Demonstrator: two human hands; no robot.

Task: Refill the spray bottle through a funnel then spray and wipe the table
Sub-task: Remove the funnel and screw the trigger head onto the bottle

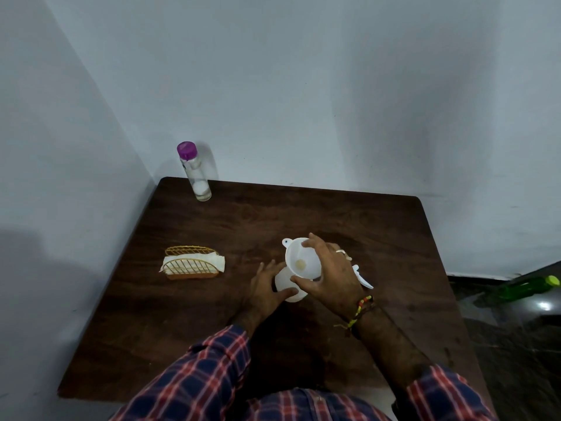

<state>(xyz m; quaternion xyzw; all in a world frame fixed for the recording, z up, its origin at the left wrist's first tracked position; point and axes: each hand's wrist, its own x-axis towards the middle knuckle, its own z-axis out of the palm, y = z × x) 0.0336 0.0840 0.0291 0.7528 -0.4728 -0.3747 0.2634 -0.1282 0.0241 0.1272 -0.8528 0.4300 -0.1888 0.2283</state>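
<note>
white funnel (299, 259) tilted atop white spray bottle (287, 287), purple-capped clear bottle (195, 171) upright at far table corner

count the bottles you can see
3: a purple-capped clear bottle at the table's far left corner, the white spray bottle between both hands under the funnel, and a green bottle off-table, far right.

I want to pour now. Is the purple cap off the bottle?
No, the purple cap sits on the clear bottle at the table's far corner.

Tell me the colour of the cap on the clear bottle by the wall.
Purple cap, seen in the head view.
</note>
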